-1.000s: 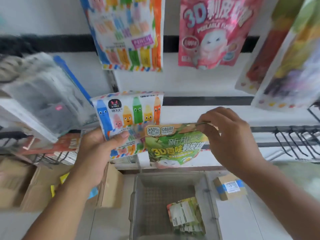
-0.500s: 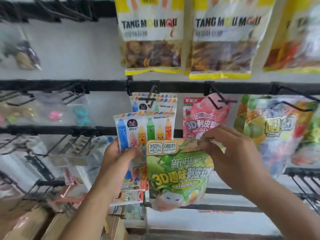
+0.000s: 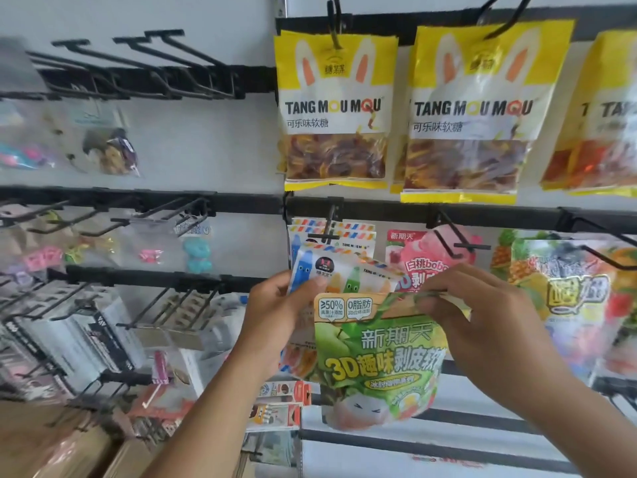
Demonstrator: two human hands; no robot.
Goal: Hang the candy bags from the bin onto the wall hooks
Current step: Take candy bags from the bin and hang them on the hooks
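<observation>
Right fingers (image 3: 435,302) pinch green bag (image 3: 379,360) | left fingers (image 3: 305,290) seemingly grip crayon bag (image 3: 344,274)

This is a retail shop: a black horizontal metal rail (image 3: 379,205) crosses the white wall (image 3: 213,150), identical yellow printed gummy bags (image 3: 336,108) hang from black wire hooks (image 3: 332,25) just above it, pink and fruit-printed candy pouches (image 3: 413,257) below it, brown cardboard cartons (image 3: 51,446) far below-left.

The right hand (image 3: 489,326) covers the top right corner of the green glossy candy bag (image 3: 375,360), and that bag hides the lower half of the white crayon-print bag (image 3: 344,270). The third yellow printed bag (image 3: 610,98) is cut by the right edge. The clear plastic packets (image 3: 103,150) at left are too blurred to identify
</observation>
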